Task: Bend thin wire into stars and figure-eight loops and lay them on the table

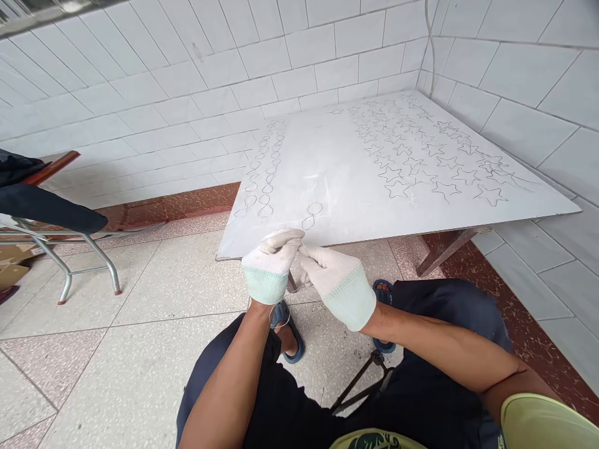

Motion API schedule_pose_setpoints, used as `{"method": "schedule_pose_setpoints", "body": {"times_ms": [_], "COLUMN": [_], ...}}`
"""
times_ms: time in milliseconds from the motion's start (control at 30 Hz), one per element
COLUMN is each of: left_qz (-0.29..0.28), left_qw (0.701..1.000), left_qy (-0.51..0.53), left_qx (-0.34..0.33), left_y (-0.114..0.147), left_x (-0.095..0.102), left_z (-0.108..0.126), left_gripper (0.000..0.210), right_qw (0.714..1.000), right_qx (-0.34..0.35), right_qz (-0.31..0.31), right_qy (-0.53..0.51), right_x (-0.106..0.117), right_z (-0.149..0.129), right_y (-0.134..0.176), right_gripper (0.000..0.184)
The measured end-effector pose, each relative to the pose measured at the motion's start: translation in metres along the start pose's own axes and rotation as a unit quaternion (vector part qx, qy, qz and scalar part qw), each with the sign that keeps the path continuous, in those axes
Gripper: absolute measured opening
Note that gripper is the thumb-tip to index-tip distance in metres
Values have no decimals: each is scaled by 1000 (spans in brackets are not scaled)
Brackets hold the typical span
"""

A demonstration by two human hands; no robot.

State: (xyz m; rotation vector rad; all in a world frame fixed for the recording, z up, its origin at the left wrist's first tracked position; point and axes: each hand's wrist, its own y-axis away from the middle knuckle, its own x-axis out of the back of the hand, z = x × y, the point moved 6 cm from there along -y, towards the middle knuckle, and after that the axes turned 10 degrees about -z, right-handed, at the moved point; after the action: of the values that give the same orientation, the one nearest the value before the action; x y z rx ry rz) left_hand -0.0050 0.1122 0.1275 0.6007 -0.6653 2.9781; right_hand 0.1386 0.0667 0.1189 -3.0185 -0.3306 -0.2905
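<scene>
My left hand (272, 262), in a white knit glove with a pale green cuff, is closed with thumb and fingers pinched on a thin wire (289, 315). Part of this wire hangs in a loose curve below the gloves. My right hand (337, 280), gloved alike, is closed on the same wire, its fingertips almost against those of the left. Both hands hover at the near edge of a white board (337, 181). Just beyond the fingertips, a figure-eight wire piece (312, 216) lies on the board. The gloves hide how the wire is bent between the fingers.
Columns of figure-eight wire pieces (266, 181) lie at the board's left, and several wire stars (397, 187) cover its right. A wooden leg (442, 252) supports the board. Tiled walls (524, 93) stand behind and right. A metal-legged stool (88, 268) is at far left.
</scene>
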Motion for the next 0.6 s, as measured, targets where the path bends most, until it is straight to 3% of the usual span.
{"method": "schedule_pose_setpoints", "body": {"times_ms": [233,600], "left_qz": [-17,-93], "left_qw": [1000,993], "left_qy": [23,64], "left_qx": [13,46], "left_y": [-3,-11], "left_x": [-2,3], "left_z": [-8,-21], "left_gripper": [17,16], "right_qw": [998,991], "right_qx": [21,50], "right_qz": [1,2], "right_qy": [53,128], "right_x": [-1,-4], "right_z": [0,9], "right_y": [-2,0], "right_gripper": [27,30]}}
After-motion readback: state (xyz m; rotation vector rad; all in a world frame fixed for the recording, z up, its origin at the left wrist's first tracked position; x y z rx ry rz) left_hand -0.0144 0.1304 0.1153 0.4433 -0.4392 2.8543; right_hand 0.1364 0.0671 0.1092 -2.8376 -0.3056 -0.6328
